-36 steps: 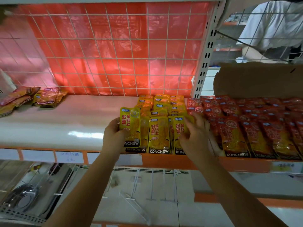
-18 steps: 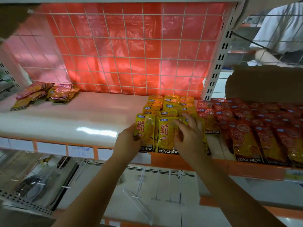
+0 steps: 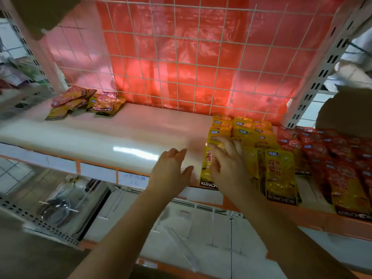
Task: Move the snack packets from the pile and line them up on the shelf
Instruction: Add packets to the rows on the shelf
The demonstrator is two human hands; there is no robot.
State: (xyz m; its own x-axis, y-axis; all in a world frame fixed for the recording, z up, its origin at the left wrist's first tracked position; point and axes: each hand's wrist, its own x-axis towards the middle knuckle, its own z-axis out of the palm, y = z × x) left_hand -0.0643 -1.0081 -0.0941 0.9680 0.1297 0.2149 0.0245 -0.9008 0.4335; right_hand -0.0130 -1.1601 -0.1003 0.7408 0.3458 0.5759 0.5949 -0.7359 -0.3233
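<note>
On the white shelf [image 3: 104,137], the right hand [image 3: 227,164] presses spread fingers on the front yellow packets [image 3: 279,174] while the left hand [image 3: 171,170] hovers open beside them; the overlapping row could slide askew, with the pile [image 3: 84,102] far left.

Evenly lit from above, with a white glare streak on the glossy shelf [image 3: 120,137], a hot pink-red glow through the backlit plastic sheet [image 3: 201,63] behind, motion-smeared at both hands, soft and bowed toward the wide-angle edges, dimmer below.
</note>
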